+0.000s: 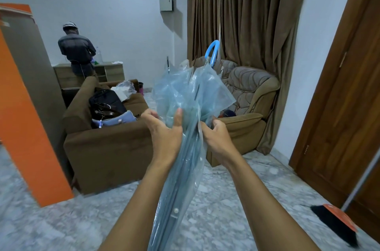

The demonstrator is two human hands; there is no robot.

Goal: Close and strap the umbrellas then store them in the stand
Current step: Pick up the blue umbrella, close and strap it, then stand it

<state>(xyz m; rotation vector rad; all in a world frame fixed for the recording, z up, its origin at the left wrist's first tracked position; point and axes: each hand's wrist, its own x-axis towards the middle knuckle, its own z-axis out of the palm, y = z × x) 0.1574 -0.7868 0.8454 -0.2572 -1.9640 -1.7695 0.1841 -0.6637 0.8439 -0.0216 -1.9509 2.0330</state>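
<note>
Umbrella (185, 90): clear blue, collapsed, canopy loose.
Left hand (164, 135): grasping the umbrella's left side.
Right hand (216, 137): gripping folds opposite.

home living room, sofa (107, 143), armchair (246, 94), curtains (246, 14)

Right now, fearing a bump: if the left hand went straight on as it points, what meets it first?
The left hand grips the translucent blue umbrella; its bunched canopy comes first, armchair apparently farther.

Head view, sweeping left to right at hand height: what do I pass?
Orange panel → brown sofa → left hand → blue umbrella → right hand → armchair → wooden door.
</note>
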